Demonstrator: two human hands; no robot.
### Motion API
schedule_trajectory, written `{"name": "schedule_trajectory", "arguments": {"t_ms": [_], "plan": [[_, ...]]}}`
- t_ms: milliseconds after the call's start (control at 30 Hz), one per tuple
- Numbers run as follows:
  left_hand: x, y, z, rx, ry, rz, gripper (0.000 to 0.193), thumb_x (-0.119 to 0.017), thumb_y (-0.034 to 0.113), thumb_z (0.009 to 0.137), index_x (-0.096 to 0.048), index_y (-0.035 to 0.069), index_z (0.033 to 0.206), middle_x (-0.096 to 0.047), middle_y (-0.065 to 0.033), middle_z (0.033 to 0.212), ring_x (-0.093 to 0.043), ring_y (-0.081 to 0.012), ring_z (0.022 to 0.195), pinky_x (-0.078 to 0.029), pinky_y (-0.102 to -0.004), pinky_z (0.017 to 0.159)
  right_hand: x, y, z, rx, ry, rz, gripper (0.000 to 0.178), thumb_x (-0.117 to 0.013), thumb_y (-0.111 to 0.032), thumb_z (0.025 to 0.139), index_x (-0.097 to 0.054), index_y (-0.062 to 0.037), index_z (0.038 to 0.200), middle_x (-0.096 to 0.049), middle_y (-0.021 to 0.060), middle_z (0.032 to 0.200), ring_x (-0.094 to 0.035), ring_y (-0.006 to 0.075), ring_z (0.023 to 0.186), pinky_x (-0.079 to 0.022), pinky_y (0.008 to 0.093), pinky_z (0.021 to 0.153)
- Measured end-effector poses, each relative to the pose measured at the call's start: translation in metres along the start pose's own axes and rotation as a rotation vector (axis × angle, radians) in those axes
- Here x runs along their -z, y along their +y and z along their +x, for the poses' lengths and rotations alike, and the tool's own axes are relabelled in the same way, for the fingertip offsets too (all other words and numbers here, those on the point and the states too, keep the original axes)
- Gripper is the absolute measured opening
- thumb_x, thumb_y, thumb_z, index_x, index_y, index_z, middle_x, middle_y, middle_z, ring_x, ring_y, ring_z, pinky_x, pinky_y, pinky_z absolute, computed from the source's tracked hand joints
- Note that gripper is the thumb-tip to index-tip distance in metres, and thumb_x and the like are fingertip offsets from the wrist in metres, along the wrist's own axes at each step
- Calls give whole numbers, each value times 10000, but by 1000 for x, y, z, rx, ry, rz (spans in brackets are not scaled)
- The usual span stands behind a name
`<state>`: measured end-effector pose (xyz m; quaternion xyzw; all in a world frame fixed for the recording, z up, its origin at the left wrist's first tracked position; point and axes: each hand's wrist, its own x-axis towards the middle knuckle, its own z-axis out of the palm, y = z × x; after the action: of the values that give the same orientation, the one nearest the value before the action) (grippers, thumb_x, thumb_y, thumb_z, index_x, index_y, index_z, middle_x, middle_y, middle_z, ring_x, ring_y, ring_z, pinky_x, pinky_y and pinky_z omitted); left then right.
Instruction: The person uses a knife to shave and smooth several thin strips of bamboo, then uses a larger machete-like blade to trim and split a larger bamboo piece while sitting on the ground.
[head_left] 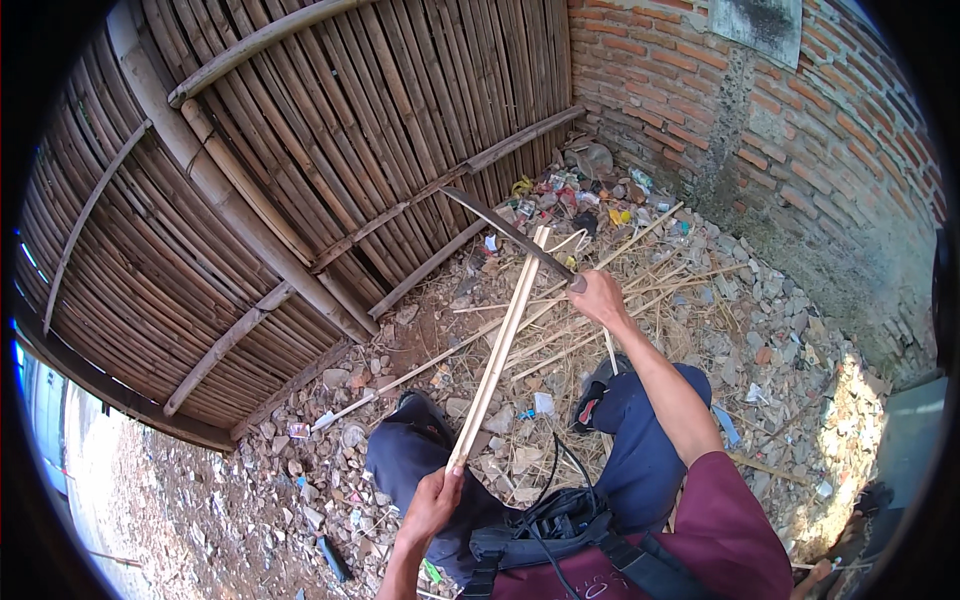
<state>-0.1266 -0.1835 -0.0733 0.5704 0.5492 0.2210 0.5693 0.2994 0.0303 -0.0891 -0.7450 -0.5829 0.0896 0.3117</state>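
Observation:
My left hand (432, 505) is closed around the lower end of a long pale bamboo strip (495, 362), which slants up and away in front of me. In my right hand (598, 299) is the handle of a machete (505, 229) with a long, dark, slightly curved blade pointing to the far left. The blade crosses the strip near its upper end; whether it is cutting in there I cannot tell. A thin curled shaving (573, 240) shows beside that end. My knees are bent on either side of the work, and several thin bamboo strips (640, 295) lie on the ground beyond.
A bamboo-slat wall (330, 130) rises at the left, and a brick wall (660, 80) stands at the back right. Stones and rubble (330, 480) cover the ground. Litter (590, 205) is heaped in the far corner. A black strapped pouch (565, 525) sits at my waist.

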Motion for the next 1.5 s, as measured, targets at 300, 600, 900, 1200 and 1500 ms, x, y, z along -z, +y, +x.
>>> {"name": "schedule_trajectory", "arguments": {"t_ms": [300,600,900,1200,1500], "plan": [[-6,5,25,-52,18,47,457,-471,330,1134,-528,25,798,-447,29,640,-386,-91,604,-344,-326,545,-19,-35,-55,489,-168,91,109,-700,-239,722,-737,-143,685,-690,143,645,-692,358,609,-546,467,625],[-4,3,6,-12,43,47,437,-477,328,1134,-550,34,820,-452,44,659,-396,-76,613,-345,-294,544,-23,6,7,57,-116,50,234,-713,-264,751,-707,-30,737,-717,160,700,-717,355,659,-549,465,675],[19,26,-15,-62,-57,95,418,-483,316,1132,-573,29,841,-515,7,680,-469,-76,623,-396,-283,558,-44,104,27,-706,-212,995,199,-664,-191,892,-583,-121,725,-501,-29,557,-458,116,435,-427,327,462],[14,34,17,34,-38,-270,458,-373,411,1156,-611,36,1046,-358,82,706,-292,-28,574,-255,-230,502,-36,52,1,-743,-254,1385,212,-645,-164,910,-473,-164,787,-381,-86,558,-349,55,416,-351,271,432],[9,55,61,-30,-75,-310,411,-365,349,1168,-616,40,1062,-368,83,709,-309,-26,561,-268,-215,494,0,-39,-47,215,72,197,203,-691,-229,817,-720,-33,768,-677,152,639,-697,300,612,-519,411,596]]}}
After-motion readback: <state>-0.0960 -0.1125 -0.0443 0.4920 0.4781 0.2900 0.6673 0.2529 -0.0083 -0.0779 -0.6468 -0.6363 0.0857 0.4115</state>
